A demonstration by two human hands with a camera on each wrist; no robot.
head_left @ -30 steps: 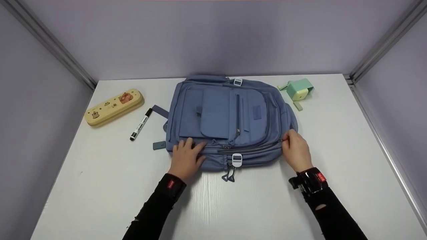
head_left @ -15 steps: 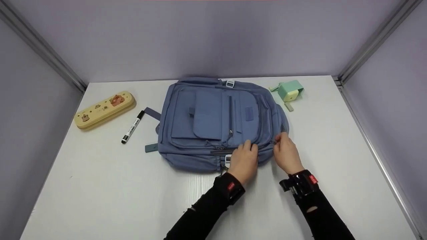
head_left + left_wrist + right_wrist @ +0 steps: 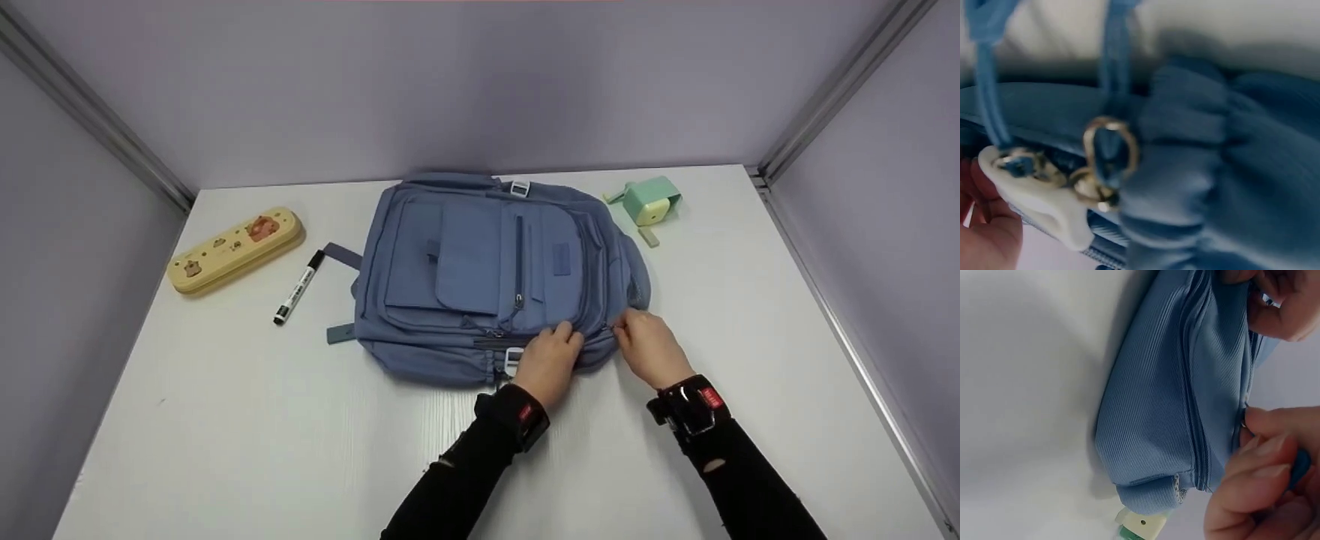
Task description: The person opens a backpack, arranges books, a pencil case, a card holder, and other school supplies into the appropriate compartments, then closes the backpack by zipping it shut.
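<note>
A blue backpack (image 3: pixel 469 262) lies front side up on the white table, its top toward the right. My right hand (image 3: pixel 651 349) pinches a zipper pull at the near right corner; in the right wrist view a blue pull tab (image 3: pixel 1301 468) shows inside the curled fingers. Just left of it, my left hand (image 3: pixel 551 364) pinches the fabric along the same zipper seam. Close to the left hand sits a white strap buckle (image 3: pixel 513 361). In the left wrist view, zipper rings with blue cords (image 3: pixel 1111 147) hang beside that buckle (image 3: pixel 1039 208).
A yellow pencil case (image 3: pixel 236 251) and a black-and-white marker (image 3: pixel 299 288) lie left of the backpack. To its right, near the back edge, stands a green and yellow pencil sharpener (image 3: pixel 651 201). Grey panels (image 3: pixel 480 90) enclose the table.
My left hand has moved right along the backpack, from its lower left side to the seam beside the right hand. The right hand keeps its pinch and has shifted slightly toward me.
</note>
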